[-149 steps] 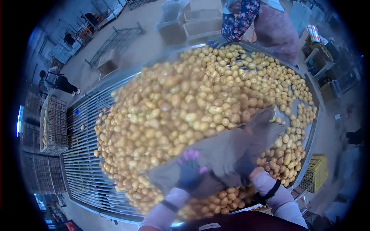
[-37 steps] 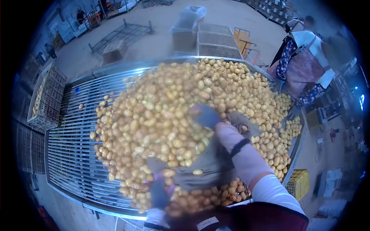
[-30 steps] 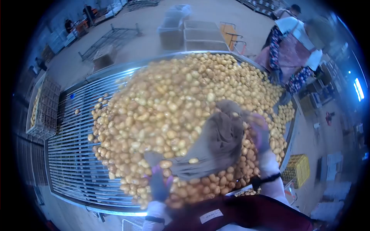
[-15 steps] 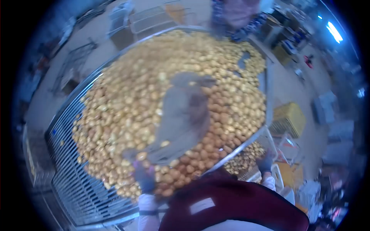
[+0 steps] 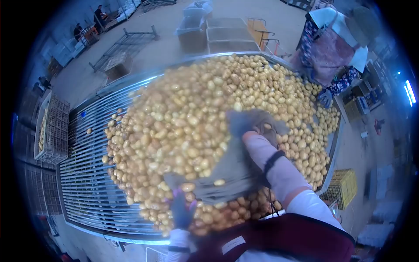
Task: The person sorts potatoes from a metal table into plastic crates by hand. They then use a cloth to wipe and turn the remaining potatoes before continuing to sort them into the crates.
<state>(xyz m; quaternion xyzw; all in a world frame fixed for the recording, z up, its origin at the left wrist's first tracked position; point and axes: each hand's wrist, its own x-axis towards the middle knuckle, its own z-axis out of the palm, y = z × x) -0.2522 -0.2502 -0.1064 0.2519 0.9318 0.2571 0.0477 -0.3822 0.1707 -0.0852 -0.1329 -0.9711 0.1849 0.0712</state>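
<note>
A broad heap of potatoes point(image 5: 174, 131) covers much of a slatted metal table point(image 5: 94, 196). On the heap lies a grey cloth or sack point(image 5: 231, 177), with a few potatoes resting on it. My right hand point(image 5: 240, 123), in a grey glove, reaches across to the far end of this cloth; its fingers are smeared by motion. Close to me, my left hand point(image 5: 181, 212), gloved in grey with purple fingertips, is at the cloth's near left corner, finger and thumb apart, beside the nearest potatoes.
Across the table at right, another person point(image 5: 329, 56) in an apron has a gloved hand point(image 5: 325, 97) at the heap. A yellow crate point(image 5: 342, 187) stands at right, a stacked crate point(image 5: 54, 131) at left. Large boxes point(image 5: 229, 35) and a metal frame point(image 5: 124, 48) stand behind the table.
My right hand has moved from the near right side, by the lower potatoes, onto the cloth's far end. My left hand stays near the cloth's corner. The view has swung, showing more floor behind.
</note>
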